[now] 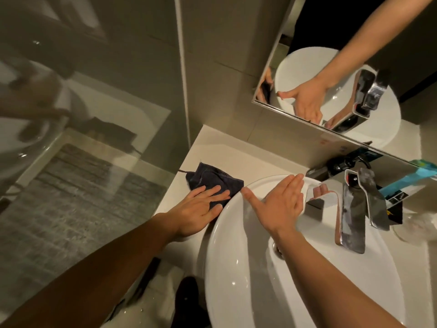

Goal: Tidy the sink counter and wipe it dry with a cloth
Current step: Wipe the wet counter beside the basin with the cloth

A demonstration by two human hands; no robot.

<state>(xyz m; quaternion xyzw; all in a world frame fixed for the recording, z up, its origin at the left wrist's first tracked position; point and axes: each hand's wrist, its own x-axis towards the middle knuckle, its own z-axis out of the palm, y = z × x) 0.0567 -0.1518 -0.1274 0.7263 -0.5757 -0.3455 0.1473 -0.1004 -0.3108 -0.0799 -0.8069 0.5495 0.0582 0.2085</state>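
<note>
A dark blue cloth (212,179) lies crumpled on the white counter (212,147) to the left of the round white basin (236,268). My left hand (198,209) presses flat on the cloth's near edge, fingers spread, right beside the basin rim. My right hand (279,204) hovers flat and open over the basin's far rim, thumb stretched toward the cloth, holding nothing.
A chrome tap (354,214) stands at the basin's right. Behind it sit a dark object (343,163) and a teal and black box (402,185). A clear glass (416,226) stands at far right. A mirror (343,67) hangs above; a glass panel (82,138) borders the counter's left.
</note>
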